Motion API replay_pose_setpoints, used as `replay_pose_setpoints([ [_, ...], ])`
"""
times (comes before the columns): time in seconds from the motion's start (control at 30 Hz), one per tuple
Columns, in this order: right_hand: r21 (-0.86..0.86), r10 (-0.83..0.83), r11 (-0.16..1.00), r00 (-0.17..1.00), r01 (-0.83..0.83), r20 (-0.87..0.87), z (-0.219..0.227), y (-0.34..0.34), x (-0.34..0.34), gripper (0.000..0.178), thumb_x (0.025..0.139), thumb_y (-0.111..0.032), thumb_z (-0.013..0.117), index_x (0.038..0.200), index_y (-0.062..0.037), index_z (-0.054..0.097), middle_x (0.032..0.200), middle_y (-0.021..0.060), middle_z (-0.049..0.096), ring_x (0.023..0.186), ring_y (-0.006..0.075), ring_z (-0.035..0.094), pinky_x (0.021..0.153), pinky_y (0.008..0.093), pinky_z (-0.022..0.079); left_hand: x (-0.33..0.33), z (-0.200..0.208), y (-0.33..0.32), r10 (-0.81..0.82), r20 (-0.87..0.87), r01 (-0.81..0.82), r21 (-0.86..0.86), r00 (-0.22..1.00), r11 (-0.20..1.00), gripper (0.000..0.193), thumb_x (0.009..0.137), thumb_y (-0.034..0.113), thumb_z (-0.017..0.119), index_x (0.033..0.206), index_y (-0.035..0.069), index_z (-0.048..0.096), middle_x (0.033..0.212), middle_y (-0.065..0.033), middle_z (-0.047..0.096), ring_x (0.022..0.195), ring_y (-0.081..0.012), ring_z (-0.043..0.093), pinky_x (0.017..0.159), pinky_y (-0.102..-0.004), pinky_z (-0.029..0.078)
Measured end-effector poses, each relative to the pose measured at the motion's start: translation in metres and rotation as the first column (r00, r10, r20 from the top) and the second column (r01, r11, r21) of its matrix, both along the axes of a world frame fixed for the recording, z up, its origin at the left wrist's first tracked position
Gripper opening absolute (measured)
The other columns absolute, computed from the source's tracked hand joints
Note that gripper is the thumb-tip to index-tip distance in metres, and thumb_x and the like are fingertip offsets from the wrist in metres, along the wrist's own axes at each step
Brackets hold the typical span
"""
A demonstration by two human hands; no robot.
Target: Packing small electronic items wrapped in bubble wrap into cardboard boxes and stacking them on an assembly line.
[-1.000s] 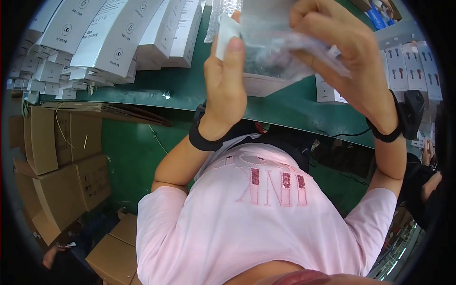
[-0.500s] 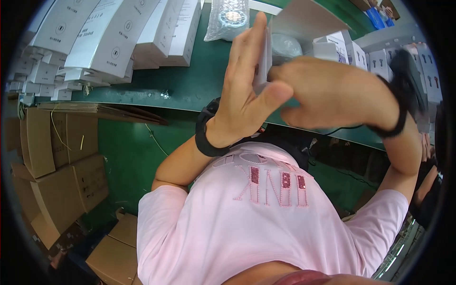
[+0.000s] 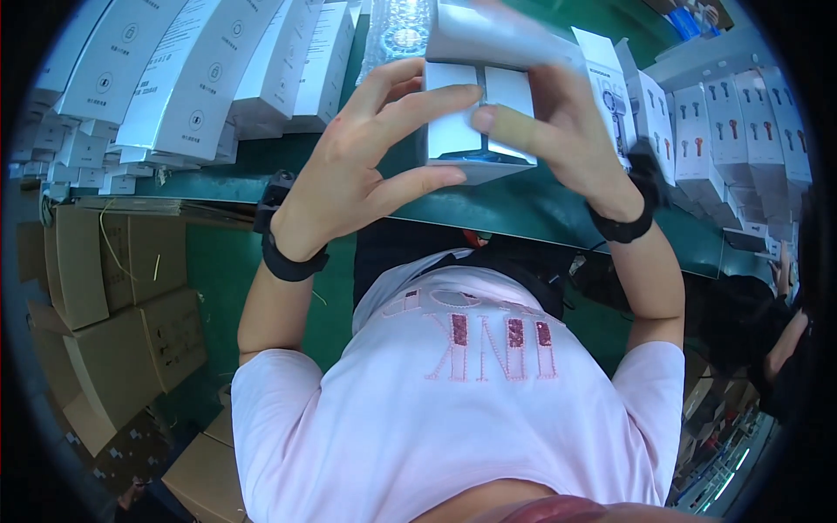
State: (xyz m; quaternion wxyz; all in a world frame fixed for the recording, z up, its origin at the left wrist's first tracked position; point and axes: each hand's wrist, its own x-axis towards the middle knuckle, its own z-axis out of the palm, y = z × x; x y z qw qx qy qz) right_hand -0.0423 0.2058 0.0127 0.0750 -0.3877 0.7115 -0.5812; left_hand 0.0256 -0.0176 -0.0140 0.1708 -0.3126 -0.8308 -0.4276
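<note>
An open white box (image 3: 448, 144) sits between the hands near the front edge of the counter (image 3: 384, 199), its flap raised on the far side. The left hand (image 3: 353, 166) clasps its left side, forefinger over the top, thumb at the near end. The right hand (image 3: 575, 144) lays its thumb on top; its blurred fingers' grip cannot be told. A bubble-wrapped item (image 3: 403, 42) lies beyond, leftward; white cartons (image 3: 187, 83) crowd the counter's left end.

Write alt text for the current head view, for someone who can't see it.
A person's left hand and right hand touch the inner flaps of a white box, its lid raised, at a green table. White cartons stand on both sides, and a bubble-wrapped item lies beyond the left hand.
</note>
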Motion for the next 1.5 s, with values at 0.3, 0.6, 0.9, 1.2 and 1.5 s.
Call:
replay_pose_setpoints([
  [0.3,0.209,0.167,0.977,0.739,-0.036,-0.653,0.010,0.016,0.005,0.042,0.091,-0.030,0.064,0.123,-0.0026,0.064,0.126,0.0226,0.060,0.125,0.0391,0.052,0.101,0.0449,0.042,0.003,-0.025,0.012,-0.073,0.191,-0.032,0.495,0.979,0.868,0.081,0.067,0.007,0.087,0.132,0.010,0.040,0.133,-0.0087,0.053,0.125,-0.0225,0.052,0.104,-0.0384,0.044],
  [0.6,0.334,0.249,0.942,0.717,-0.024,-0.651,0.031,0.014,0.011,0.036,0.084,-0.009,0.066,0.120,-0.0044,0.066,0.127,0.0199,0.060,0.124,0.0402,0.053,0.105,0.0498,0.039,0.002,-0.024,0.012,-0.111,0.218,-0.021,0.527,0.970,0.849,0.080,0.067,0.010,0.087,0.133,0.011,0.042,0.132,-0.0075,0.053,0.125,-0.0230,0.052,0.103,-0.0384,0.045],
  [0.9,0.474,0.369,0.880,0.631,-0.002,-0.682,0.035,0.018,0.016,0.038,0.088,-0.018,0.063,0.125,-0.0085,0.064,0.137,0.0179,0.053,0.131,0.0410,0.045,0.108,0.0528,0.034,0.003,-0.020,0.002,-0.128,0.173,0.049,0.398,0.977,0.916,0.085,0.066,0.005,0.087,0.138,0.006,0.041,0.137,-0.0144,0.050,0.127,-0.0246,0.050,0.107,-0.0391,0.041],
  [1.2,0.031,-0.197,0.977,0.944,0.213,-0.264,0.036,0.052,0.070,0.079,0.068,-0.023,0.083,0.137,-0.0063,0.049,0.133,0.0231,0.049,0.117,0.0394,0.052,0.096,0.0408,0.045,0.031,0.008,0.040,-0.230,0.216,0.106,0.467,0.949,0.878,0.095,0.064,0.018,0.090,0.141,-0.005,0.039,0.143,-0.0269,0.041,0.128,-0.0357,0.048,0.105,-0.0453,0.042],
  [1.5,-0.246,-0.895,-0.170,-0.254,0.954,-0.368,0.079,0.263,0.175,0.070,0.078,-0.033,0.078,0.134,-0.0030,0.049,0.117,0.0134,0.059,0.104,0.0195,0.059,0.089,0.0321,0.048,0.012,0.055,0.075,-0.012,0.437,-0.086,0.205,0.900,0.975,0.097,0.076,0.044,0.077,0.149,0.001,0.029,0.142,-0.0192,0.047,0.129,-0.0313,0.048,0.107,-0.0435,0.035],
])
